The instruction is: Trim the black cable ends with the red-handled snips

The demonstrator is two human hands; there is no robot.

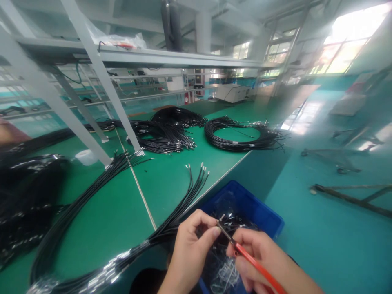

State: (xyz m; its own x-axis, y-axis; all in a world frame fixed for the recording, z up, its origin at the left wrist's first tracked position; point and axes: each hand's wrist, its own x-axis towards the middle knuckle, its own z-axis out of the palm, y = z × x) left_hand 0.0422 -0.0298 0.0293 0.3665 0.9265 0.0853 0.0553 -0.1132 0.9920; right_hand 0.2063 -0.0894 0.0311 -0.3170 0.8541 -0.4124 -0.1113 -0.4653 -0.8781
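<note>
My left hand (196, 241) is closed in a pinch, thumb against forefinger, at the tip of a tool; the small thing between the fingertips is too hidden to name. In my right hand (260, 257) is a pair of red-handled pliers (255, 263), their thin dark jaws reaching to the left fingertips. A bundle of black cables (165, 226) passes behind my left hand and fans out into silver-tipped ends on the green table (165, 175). Under both hands stands a blue bin (260, 208) holding clear plastic, white scraps and dark pieces.
A coil of black cables (226, 145) lies at the table's right edge, with more cable bundles (171, 139) beside it. White shelf posts (104, 77) rise from the table. Black bagged bundles (30, 196) lie at left. A metal stand leg (346, 198) is on the floor.
</note>
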